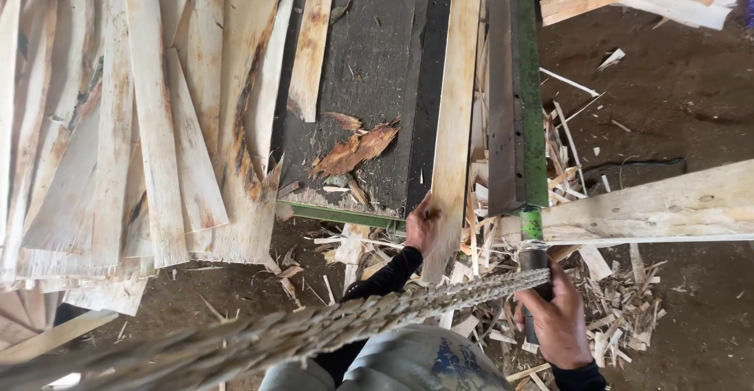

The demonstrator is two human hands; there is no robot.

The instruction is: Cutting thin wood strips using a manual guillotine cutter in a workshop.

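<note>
Your left hand [422,224] rests on the near end of a long pale wood strip [455,116], fingers curled over its left edge and gripping it. The strip lies lengthwise on the dark table [369,61], just beside the green-edged cutting blade [514,84] that runs along its right side. Your right hand [559,320] is closed tight around the dark handle [535,264] at the blade's near end, where a thick braided rope [314,330] is tied on and runs down to the left. A stack of thin veneer sheets [126,124] lies to the left of the table, and offcuts [613,312] litter the dirt floor [667,84] beneath your right hand
</note>
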